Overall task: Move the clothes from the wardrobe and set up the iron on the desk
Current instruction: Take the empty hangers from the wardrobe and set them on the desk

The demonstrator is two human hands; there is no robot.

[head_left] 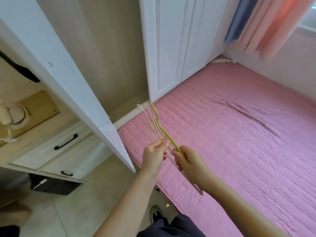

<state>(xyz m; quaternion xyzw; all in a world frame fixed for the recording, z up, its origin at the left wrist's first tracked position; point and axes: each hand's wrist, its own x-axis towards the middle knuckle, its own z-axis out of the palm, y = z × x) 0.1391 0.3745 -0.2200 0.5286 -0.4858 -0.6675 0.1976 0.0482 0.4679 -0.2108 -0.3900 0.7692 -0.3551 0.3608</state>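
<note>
Your forearms are bare, no sleeves showing; you wear dark navy trousers (171,227); a black-and-white shoe (156,214) covers your foot.

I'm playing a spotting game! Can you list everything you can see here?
thin plastic clothes hangers: a bunch, one yellow, others pale pink, held over the bed edge
quilted bed cover: one, pink, right
wardrobe door: one, white, open, left
desk drawers: two, cream, black handles, lower left
curtains: pink and blue, top right
left hand: fingers touching the hangers
right hand: gripping the hangers
</note>
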